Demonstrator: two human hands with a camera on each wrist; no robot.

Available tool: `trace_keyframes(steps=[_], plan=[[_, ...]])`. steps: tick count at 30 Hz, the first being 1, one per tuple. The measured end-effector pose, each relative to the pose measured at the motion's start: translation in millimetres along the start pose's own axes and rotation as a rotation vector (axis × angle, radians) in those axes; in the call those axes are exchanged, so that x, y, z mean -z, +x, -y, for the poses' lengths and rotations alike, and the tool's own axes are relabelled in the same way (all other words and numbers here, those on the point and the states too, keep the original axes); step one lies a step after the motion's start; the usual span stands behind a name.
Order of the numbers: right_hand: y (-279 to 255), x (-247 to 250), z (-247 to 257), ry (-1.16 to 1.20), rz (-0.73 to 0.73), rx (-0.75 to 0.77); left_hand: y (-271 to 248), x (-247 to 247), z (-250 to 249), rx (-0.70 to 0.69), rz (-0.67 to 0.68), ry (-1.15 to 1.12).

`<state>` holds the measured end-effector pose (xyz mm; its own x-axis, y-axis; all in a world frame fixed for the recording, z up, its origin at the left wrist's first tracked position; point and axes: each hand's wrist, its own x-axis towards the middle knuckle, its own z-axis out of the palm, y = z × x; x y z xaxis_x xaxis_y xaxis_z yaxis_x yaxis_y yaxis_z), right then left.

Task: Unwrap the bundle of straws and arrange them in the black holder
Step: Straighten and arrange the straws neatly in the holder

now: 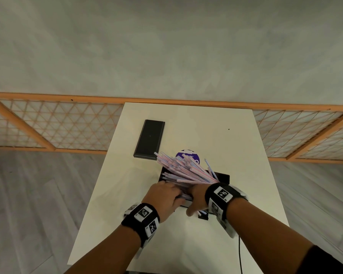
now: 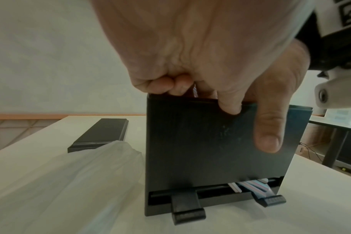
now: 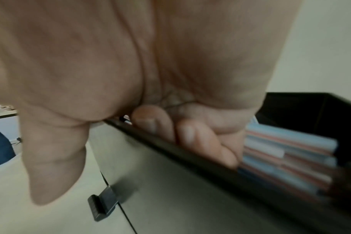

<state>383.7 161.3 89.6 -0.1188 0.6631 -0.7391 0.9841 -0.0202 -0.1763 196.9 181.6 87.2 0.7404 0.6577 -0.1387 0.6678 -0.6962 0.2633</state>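
Plastic wrapping (image 2: 66,182), clear and crumpled, is seen lying on the white table (image 1: 236,139) at the far left of the left wrist view, just beside the black holder (image 2: 210,150). Behind the wrapping, a flat black lid (image 1: 149,139) is laid apart from the holder, towards the table's far left.

Next comes the left hand (image 1: 163,196), placed at the holder's near left edge. Its fingers (image 2: 228,104) are curled over the holder's top rim and its thumb is pressed flat against the outer front wall, so the rim is gripped. Whether any straws are also caught under the curled fingers cannot be told, since the palm blocks the view.

The straws (image 1: 183,169), striped pink, blue and white, are held in the holder at the table's middle, fanned out and tilted up towards the far left, their ends rising well above the rim. A few straw ends are visible through the slot at the holder's base, between two black feet. A purple round object (image 1: 194,155) is partly hidden behind the fan.

To the right, the right hand (image 1: 196,196) is set against the holder's near right side. Its fingers (image 3: 200,139) are curled inside the rim, touching the straws there, while the thumb hangs outside the wall.
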Motion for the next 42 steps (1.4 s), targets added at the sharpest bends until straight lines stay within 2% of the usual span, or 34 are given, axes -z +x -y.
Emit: trace_keyframes(steps=[6, 16, 21, 28, 37, 42], plan=[[7.0, -11.3, 5.2, -0.071, -0.043, -0.028, 1.0, 4.0, -2.4, 0.011, 0.014, 0.029], [3.4, -8.4, 0.0, -0.034, -0.088, -0.049, 1.9, 8.2, -13.4, 0.067, 0.046, 0.056], [4.9, -11.9, -0.1, -0.03, -0.135, -0.066, 2.6, -2.8, -11.7, 0.043, 0.056, 0.059], [4.5, -15.2, 1.2, 0.01, -0.12, -0.048, 1.7, -12.3, -7.4, 0.084, 0.03, -0.022], [12.7, -9.7, -1.8, 0.065, -0.071, -0.018, 0.8, -10.5, -9.2, 0.073, 0.026, -0.019], [12.5, -6.9, -2.8, 0.017, -0.082, -0.022, 1.1, -4.3, -9.9, 0.085, 0.081, 0.006]])
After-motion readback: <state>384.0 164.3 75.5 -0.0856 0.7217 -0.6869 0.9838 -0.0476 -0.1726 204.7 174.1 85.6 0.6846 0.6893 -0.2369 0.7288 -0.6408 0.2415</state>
